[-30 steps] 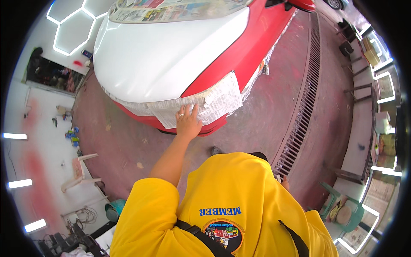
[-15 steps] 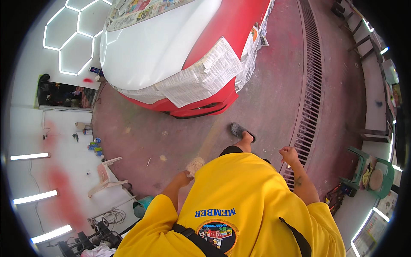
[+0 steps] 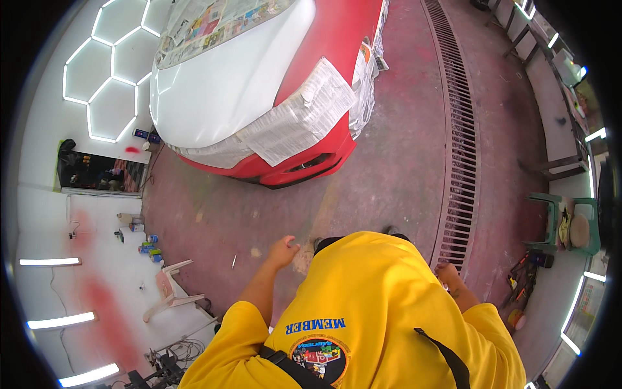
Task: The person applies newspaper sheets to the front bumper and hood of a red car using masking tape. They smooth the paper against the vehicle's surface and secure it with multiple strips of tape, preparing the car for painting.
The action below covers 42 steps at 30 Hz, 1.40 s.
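Note:
My left hand hangs over the floor to the left of my yellow shirt. Its fingers are loosely bent and apart, and nothing shows in them. On the other side, my right hand is low beside the shirt, over the near end of the floor grate. Its fingers look curled in; the palm is hidden, so I cannot make out what, if anything, it holds. Neither hand touches the red and white car ahead. Newspaper masking covers part of the car's front corner.
A pale plastic chair stands by the left wall, with several cans beyond it. Along the right wall are a green plastic chair and scattered tools. A small light-coloured stick lies on the floor.
My left hand has risen slightly, away from the shirt. My right hand has dropped back toward my side. The car sits slightly farther left in view, and my forward foot is now mostly hidden.

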Each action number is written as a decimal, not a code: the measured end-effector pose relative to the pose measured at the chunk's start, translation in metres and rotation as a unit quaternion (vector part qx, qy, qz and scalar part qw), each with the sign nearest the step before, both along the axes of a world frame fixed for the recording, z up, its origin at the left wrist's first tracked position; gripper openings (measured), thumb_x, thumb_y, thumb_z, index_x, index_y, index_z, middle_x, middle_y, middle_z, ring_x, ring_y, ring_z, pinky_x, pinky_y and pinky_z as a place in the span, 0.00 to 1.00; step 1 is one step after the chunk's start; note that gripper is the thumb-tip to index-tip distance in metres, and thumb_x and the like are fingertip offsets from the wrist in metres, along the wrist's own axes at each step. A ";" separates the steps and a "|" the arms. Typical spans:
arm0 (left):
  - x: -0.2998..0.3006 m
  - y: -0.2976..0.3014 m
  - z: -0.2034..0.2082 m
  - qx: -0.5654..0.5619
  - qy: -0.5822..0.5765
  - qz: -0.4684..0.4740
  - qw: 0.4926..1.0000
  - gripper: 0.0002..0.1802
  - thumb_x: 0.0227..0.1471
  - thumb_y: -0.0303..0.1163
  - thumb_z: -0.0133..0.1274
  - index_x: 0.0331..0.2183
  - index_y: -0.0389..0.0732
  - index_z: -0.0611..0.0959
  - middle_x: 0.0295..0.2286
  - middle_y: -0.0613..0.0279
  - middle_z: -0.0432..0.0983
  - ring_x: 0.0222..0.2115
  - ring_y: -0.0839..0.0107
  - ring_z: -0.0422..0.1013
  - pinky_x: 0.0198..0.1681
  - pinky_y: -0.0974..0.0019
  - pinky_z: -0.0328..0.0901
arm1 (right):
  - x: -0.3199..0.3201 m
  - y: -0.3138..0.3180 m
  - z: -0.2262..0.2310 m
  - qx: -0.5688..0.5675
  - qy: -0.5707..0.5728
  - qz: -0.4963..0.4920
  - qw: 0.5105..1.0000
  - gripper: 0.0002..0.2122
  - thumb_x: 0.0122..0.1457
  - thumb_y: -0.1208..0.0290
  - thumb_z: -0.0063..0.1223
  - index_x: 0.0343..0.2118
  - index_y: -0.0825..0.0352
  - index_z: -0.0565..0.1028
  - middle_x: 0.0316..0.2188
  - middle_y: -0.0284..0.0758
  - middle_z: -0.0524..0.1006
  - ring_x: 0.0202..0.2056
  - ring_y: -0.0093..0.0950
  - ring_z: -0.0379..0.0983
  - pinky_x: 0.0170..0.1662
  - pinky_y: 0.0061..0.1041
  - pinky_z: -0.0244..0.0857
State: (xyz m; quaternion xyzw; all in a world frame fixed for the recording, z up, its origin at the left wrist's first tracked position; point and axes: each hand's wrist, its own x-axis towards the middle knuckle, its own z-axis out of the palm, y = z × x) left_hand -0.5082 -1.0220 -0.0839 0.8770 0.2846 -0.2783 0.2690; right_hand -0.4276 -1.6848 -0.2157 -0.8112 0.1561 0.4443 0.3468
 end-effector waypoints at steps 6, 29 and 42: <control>-0.049 0.033 -0.021 -0.044 -0.047 0.036 0.997 0.33 0.62 0.51 0.66 0.63 0.46 0.82 0.50 0.46 0.86 0.50 0.48 0.82 0.54 0.50 0.74 | 0.012 0.065 0.017 -0.061 -0.064 0.019 0.996 0.09 0.66 0.68 0.66 0.39 0.71 0.83 0.25 0.41 0.88 0.27 0.34 0.89 0.30 0.33 0.79; -0.385 0.075 -0.133 -0.079 0.015 0.466 0.881 0.28 0.63 0.47 0.61 0.56 0.38 0.86 0.57 0.41 0.82 0.59 0.43 0.75 0.64 0.49 0.69 | 0.001 0.459 0.400 -0.020 -0.125 0.636 0.762 0.07 0.62 0.67 0.65 0.35 0.65 0.81 0.30 0.44 0.84 0.32 0.45 0.85 0.36 0.43 0.77; -0.411 0.114 -0.179 -0.100 -0.080 0.539 0.833 0.29 0.58 0.44 0.67 0.53 0.34 0.87 0.51 0.42 0.86 0.52 0.49 0.82 0.56 0.52 0.74 | 0.004 0.488 0.402 -0.037 -0.231 0.610 0.757 0.13 0.67 0.57 0.56 0.41 0.62 0.83 0.36 0.43 0.86 0.40 0.49 0.85 0.43 0.45 0.78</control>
